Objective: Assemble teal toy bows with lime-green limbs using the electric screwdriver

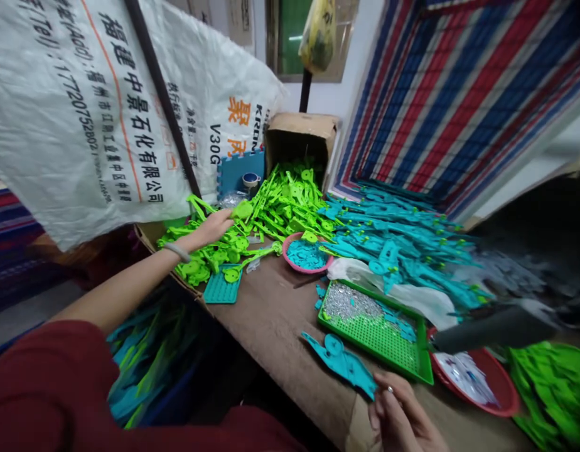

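My left hand point(215, 226) is stretched over the heap of lime-green plastic parts point(290, 194), its fingers closed on the end of a green plastic part point(243, 210) with a broad rounded head. Close to me, my right hand point(399, 414) is at the table's near edge, fingers pinched together. A blue plastic part point(344, 364) with a round disc reaches out from its fingertips, lying low over the tabletop. A small shiny metal piece point(390, 389) shows between the thumb and fingers. The palm side of the right hand is hidden.
A green tray point(415, 358) holds small metal pieces; beside it stand a pink bowl point(305, 269) of blue bits and a red bowl point(504, 383). Blue parts point(393, 226) are piled behind. A dark machine arm point(497, 326) juts in from the right. A teal mat point(221, 287) lies left.
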Motion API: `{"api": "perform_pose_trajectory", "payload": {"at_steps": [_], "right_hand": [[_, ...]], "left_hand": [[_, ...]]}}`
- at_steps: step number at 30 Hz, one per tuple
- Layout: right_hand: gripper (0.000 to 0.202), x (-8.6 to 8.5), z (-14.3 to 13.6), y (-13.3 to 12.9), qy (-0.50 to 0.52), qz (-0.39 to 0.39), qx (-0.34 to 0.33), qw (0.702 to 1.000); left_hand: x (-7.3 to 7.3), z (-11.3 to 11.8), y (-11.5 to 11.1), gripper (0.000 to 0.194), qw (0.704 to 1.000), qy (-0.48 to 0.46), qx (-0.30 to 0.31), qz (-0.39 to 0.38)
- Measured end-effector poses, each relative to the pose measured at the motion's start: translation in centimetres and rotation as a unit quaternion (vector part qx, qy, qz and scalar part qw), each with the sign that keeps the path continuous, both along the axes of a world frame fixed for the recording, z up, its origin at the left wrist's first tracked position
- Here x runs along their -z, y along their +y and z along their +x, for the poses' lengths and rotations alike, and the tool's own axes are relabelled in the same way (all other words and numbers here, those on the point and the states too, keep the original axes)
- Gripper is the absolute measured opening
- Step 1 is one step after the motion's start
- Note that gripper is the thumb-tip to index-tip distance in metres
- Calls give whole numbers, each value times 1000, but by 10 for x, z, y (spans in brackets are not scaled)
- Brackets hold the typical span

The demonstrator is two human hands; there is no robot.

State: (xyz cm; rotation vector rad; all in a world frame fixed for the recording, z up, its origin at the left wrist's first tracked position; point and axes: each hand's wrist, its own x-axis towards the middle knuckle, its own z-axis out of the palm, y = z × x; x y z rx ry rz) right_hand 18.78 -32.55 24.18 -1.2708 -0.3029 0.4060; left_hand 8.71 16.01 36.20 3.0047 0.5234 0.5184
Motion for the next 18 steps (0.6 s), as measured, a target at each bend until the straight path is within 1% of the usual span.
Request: {"api": "perform_pose_trajectory", "payload": {"at_steps": [1,2,3,4,5,7,8,9,10,11,12,13,14,15,16,17,18], "right_hand": [[26,-3,0,0,1,-16,12,1000],[28,-9,-3,3,8,-27,29,999],[30,-17,-7,9,22,-31,40,998],[32,-26,-12,18,40,-24,50,998],[34,-35,-18,28,63,3,59,996],[35,-47,-28,51,106,29,-9,994],[35,-50,-31,61,110,29,-32,993],[34,-49,-33,68,100,23,-37,994],[31,-46,-35,73,74,14,-26,997],[27,-42,-37,74,38,3,4,999],[23,-38,-38,73,-6,-10,48,999],[20,-33,-40,70,-52,-24,97,994],[20,-29,-41,66,-94,-38,145,984],[20,-26,-42,62,-128,-52,187,973],[21,-23,-43,58,-156,-65,216,962],[22,-21,-44,56,-175,-76,237,953],[23,-18,-44,56,-188,-84,255,945]], "left_hand": [[-6,2,-16,36,1000,-16,12,8],[-10,5,-37,39,999,-25,39,13],[-12,6,-62,41,996,-24,80,15],[-11,8,-89,41,990,-16,139,15],[-8,8,-115,43,978,0,207,9],[1,6,-162,47,942,29,334,-16],[6,5,-180,49,924,38,380,-36],[13,4,-195,49,912,36,404,-57],[21,3,-207,48,912,20,401,-79],[29,3,-218,45,922,-20,372,-100],[39,2,-230,43,935,-77,321,-127],[48,1,-242,46,942,-141,258,-165],[58,0,-256,55,934,-211,195,-214],[68,-2,-271,67,914,-247,147,-286],[77,-3,-286,73,882,-267,120,-369],[84,-4,-300,74,850,-287,91,-433],[91,-4,-313,75,819,-318,59,-474]]}}
